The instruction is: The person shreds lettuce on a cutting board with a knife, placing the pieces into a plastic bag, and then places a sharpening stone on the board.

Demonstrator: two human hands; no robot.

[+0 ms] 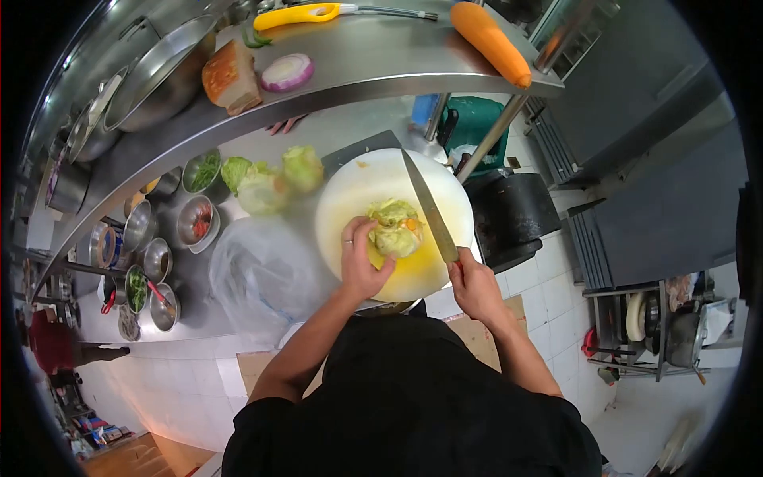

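A head of lettuce (391, 238), with a small orange spot on its right side, sits on the round cutting board (342, 183), which is white with a yellow stain. My left hand (364, 258) holds the lettuce from its left side, fingers at the upper edge and thumb at the lower edge. In my right hand (477, 288) is the handle of a large kitchen knife (429, 199). Its long blade points up and left across the right part of the board, apart from the lettuce.
More lettuce (266, 189) and a clear plastic bag (258, 270) lie left of the board. Several metal bowls (139, 226) stand farther left. A steel shelf (350, 79) above holds a carrot (489, 44), half an onion (288, 73) and a yellow lighter (298, 16).
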